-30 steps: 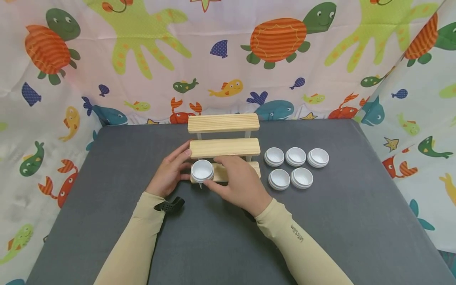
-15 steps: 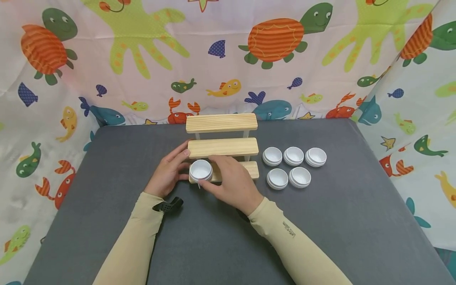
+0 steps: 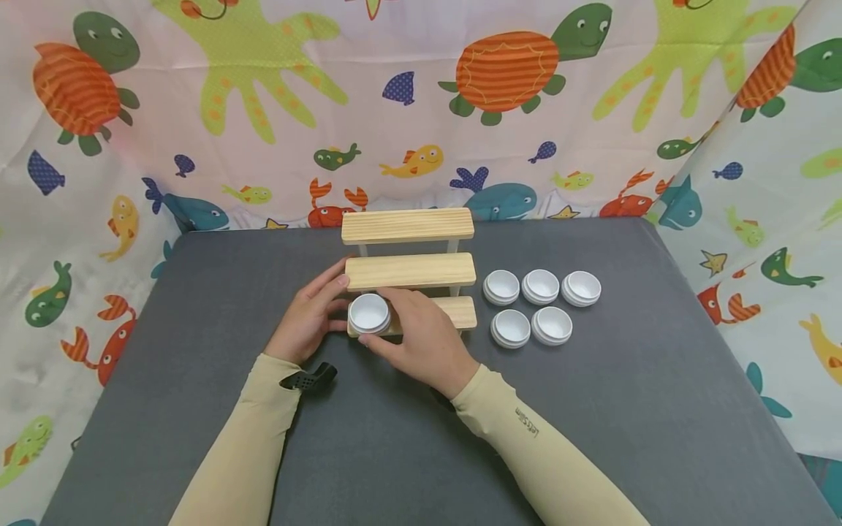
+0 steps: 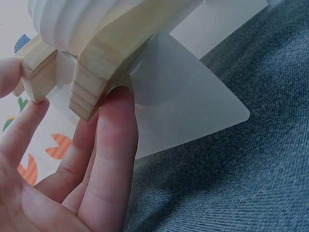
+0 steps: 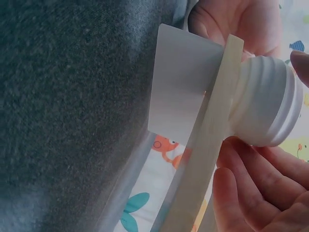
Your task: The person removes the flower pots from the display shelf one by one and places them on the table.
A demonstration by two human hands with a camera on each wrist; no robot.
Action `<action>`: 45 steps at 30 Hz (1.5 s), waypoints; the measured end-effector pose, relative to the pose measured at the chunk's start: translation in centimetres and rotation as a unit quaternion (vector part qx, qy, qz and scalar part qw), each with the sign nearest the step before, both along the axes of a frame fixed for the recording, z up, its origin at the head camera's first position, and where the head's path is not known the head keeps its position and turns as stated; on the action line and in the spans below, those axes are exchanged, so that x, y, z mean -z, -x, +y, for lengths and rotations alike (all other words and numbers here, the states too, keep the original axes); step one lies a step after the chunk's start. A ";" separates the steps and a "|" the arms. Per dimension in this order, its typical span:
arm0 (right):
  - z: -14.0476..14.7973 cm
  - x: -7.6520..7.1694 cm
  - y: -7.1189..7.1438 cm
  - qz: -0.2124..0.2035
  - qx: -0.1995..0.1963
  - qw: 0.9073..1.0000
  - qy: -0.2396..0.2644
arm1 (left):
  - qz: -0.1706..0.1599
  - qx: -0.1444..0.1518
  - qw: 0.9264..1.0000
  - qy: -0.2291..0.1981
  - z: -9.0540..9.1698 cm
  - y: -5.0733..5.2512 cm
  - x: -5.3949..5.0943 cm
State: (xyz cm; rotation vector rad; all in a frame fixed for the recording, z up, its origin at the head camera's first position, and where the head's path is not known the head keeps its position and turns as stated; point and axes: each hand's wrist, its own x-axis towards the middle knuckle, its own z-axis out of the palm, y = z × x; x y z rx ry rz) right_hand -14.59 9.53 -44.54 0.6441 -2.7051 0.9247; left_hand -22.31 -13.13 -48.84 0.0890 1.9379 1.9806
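Observation:
A three-tier wooden stand (image 3: 409,272) with translucent supports stands mid-table. On the left end of its lowest board is a stack of small white bowls (image 3: 369,313), nested and ribbed from the side in the right wrist view. My right hand (image 3: 424,340) holds this stack, thumb at its near side and fingers at its far right. My left hand (image 3: 305,318) grips the stand's left end. In the left wrist view, its thumb and a finger pinch the middle board's end (image 4: 39,72), while other fingers (image 4: 116,140) touch the lowest board (image 4: 91,72) from below.
Several more white bowl stacks (image 3: 510,328) stand in two rows right of the stand. The grey cloth-covered table (image 3: 395,438) has a printed sea-animal curtain (image 3: 263,168) behind it and at both sides. A black band (image 3: 309,378) circles my left wrist.
The view has shifted slightly, so everything sits a little further left. My right hand has come slightly left against the stack. The left hand keeps its grip on the stand.

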 end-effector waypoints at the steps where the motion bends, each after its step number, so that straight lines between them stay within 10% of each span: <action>1: -0.1 0.0 0.0 -0.002 0.000 1.000 -0.001 | 0.000 0.000 1.000 0.000 0.0 0.0 0.0; 45: 0.2 -0.4 0.0 -0.001 0.008 1.000 -0.012 | -0.001 0.008 1.000 0.001 -0.2 0.4 0.0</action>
